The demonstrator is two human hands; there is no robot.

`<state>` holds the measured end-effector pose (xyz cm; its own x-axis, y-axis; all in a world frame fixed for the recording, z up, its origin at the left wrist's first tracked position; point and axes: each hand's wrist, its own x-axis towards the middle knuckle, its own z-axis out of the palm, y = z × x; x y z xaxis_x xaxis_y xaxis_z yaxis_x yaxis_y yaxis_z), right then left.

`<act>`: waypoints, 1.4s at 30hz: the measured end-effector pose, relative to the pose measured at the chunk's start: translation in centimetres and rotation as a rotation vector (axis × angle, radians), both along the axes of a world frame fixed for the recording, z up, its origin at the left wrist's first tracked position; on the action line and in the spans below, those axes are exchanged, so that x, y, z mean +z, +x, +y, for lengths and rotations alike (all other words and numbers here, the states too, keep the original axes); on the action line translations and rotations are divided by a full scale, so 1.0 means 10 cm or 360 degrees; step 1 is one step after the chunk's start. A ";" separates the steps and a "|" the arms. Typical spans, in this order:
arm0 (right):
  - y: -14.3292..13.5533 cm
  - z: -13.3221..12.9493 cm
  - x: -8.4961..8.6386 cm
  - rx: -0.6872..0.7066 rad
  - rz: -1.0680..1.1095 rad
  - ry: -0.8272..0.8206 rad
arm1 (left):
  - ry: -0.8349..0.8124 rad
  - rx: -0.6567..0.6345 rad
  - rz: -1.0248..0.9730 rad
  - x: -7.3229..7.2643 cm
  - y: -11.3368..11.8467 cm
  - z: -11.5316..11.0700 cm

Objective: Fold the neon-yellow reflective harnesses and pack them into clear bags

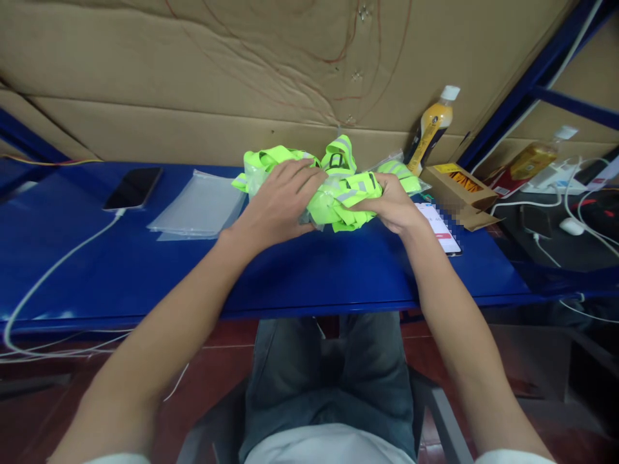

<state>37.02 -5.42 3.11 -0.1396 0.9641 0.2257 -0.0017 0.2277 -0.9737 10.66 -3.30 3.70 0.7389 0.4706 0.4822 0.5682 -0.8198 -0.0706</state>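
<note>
Bright yellow-green straps (351,209) are held over the blue worktop (309,277) at the center of the frame, clasped by the curled left hand (285,193) and pinched at their right edge by the right hand (395,201). Clear plastic bags (198,206) are seen left of center, a bottle (431,132) at upper right.

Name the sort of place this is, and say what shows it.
Likely a workshop or warehouse workstation, perhaps for packing: a blue bench backed by cardboard, a small pile of clear plastic bags, and bright yellow-green straps in hand.
</note>
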 end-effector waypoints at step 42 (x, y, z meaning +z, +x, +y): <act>-0.51 0.02 -0.31 -0.0304 -0.0011 0.0286 | 0.0002 0.0034 -0.0104 -0.25 -0.02 0.10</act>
